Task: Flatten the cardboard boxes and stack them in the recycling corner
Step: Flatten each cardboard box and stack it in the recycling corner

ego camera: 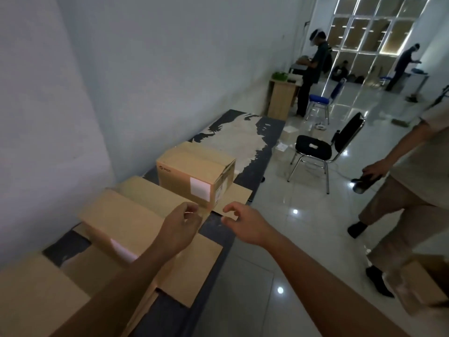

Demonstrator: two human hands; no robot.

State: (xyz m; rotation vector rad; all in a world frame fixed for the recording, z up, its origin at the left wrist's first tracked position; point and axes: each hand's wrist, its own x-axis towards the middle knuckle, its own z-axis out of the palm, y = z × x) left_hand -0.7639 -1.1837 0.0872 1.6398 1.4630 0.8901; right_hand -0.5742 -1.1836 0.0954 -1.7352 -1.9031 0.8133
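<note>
two bare hands reach forward over a dark worn table (245, 147): the left hand (178, 228) and right hand (245, 226) both have fingers loosely curled, gripping nothing. at 12 o'clock from them an assembled cardboard box (194, 172) stands on a flattened sheet (237, 193). at 9 o'clock a half-collapsed box (116, 215) lies by the wall. at 3 o'clock a person's legs (398, 220) stand beyond a black chair (315, 147).

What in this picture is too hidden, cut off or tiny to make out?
- Head view: print on the upright box, too small.
- Left hand: whether its pinched fingers hold anything, too small.
- Nearest cardboard, cut off by the bottom edge.
- Bystander, cut off by the right edge.
</note>
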